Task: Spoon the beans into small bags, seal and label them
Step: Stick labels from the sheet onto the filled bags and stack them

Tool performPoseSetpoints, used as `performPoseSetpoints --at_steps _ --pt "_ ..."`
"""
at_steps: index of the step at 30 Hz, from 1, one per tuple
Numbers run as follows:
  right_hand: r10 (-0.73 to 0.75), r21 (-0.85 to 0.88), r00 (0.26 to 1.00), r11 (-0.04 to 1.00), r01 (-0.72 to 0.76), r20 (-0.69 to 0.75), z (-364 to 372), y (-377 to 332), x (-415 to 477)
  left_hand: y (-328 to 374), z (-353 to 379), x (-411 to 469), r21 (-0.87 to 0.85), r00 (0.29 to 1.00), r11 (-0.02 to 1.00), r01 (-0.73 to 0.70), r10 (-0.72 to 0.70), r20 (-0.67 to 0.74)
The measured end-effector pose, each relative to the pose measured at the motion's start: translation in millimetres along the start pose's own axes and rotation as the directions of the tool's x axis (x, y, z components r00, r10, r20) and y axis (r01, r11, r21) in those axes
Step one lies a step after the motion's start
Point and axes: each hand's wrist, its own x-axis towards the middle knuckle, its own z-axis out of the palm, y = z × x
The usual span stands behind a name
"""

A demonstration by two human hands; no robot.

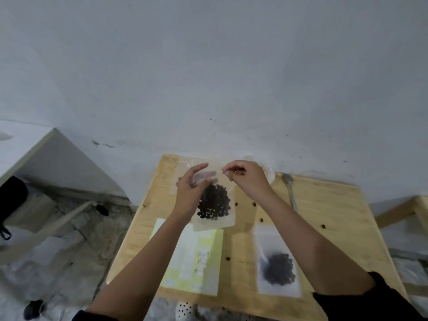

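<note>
Top of the bag of beans (215, 205) is a blur, with the left hand (188, 193) showing its fingers (205, 177) only as a pink smear through the plastic. Writing on the label sheet (196, 256): illegible. The right forearm swallows the end of the spoon (290, 191) and the right edge of the second bag (278, 267), whose beans are soft and grey. Both sleeves run off the bottom edge.

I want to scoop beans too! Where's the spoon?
In the head view, the spoon lies on the wooden table at its far edge by the wall, just right of the right hand, which isn't touching it.
</note>
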Motion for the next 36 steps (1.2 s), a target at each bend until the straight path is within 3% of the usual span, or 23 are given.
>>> performPoseSetpoints --at_steps 13,24,29,33,36 --pt "-0.013 -0.07 0.991 0.998 0.003 -0.136 -2.7 -23.8 14.5 34.5 15.7 15.8 -0.009 0.986 0.998 -0.058 0.059 0.154" --pt "0.026 -0.046 0.984 0.998 -0.034 -0.176 9.5 -28.5 18.7 29.3 8.2 24.4 -0.041 0.991 0.999 -0.017 0.023 0.135" --pt "0.041 -0.144 0.95 0.986 -0.089 -0.309 14.1 -22.4 21.9 27.4 2.5 26.5 -0.119 0.996 0.993 -0.005 0.016 0.093" --pt "0.193 0.095 0.953 0.98 -0.175 -0.235 12.8 -17.6 22.8 24.5 -2.4 30.8 -0.131 0.994 0.991 -0.024 0.038 0.104" --pt "0.212 0.23 0.96 0.959 -0.167 -0.185 16.3 -14.3 23.5 25.4 -0.2 35.1 -0.147 0.996 0.989 -0.02 0.033 0.084"
